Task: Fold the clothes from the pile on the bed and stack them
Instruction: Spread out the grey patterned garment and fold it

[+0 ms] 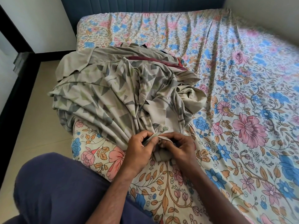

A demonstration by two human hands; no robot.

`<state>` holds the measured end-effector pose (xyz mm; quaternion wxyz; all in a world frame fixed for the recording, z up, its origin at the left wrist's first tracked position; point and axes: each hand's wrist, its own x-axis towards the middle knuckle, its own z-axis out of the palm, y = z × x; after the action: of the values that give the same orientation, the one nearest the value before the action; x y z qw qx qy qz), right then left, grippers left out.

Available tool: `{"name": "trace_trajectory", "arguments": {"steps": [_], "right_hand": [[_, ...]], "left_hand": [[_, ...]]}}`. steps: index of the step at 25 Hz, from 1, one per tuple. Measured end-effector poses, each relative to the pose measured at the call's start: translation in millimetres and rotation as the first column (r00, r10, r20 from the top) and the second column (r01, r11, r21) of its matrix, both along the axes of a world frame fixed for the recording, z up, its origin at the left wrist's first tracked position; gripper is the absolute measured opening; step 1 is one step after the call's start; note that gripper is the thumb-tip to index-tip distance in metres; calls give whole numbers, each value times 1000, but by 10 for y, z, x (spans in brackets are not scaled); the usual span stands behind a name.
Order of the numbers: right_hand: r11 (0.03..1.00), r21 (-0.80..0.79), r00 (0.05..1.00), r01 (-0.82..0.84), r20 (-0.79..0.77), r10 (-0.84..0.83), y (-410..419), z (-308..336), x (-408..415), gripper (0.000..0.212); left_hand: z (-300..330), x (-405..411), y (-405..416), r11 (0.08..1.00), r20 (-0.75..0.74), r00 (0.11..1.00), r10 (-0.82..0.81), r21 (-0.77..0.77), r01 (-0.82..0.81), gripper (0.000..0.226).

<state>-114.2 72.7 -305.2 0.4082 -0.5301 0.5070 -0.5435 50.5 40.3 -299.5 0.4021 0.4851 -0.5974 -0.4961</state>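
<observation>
A beige polo shirt with a grey and green leaf print (103, 94) lies crumpled on the near left of the bed, its collar and button placket toward me. My left hand (140, 147) and my right hand (179, 146) both pinch the placket edge near the collar, fingertips close together just below a pale green button (164, 128). Behind the shirt sits the pile of clothes (145, 55): a plain beige garment on top, with maroon and dark pieces partly hidden under it.
The bed (242, 94) carries a floral sheet in pink, blue and orange that spreads wide to the right. A dark blue headboard (145, 4) runs along the far edge. Tiled floor (32, 110) lies to the left. My knee in dark blue trousers (61, 188) is at the bottom left.
</observation>
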Motion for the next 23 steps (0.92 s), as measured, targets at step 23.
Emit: {"name": "trace_trajectory", "arguments": {"steps": [23], "right_hand": [[1000, 6, 991, -18, 130, 18, 26, -19, 163, 32]], "left_hand": [[9, 100, -62, 981, -161, 983, -92, 152, 117, 12]]}}
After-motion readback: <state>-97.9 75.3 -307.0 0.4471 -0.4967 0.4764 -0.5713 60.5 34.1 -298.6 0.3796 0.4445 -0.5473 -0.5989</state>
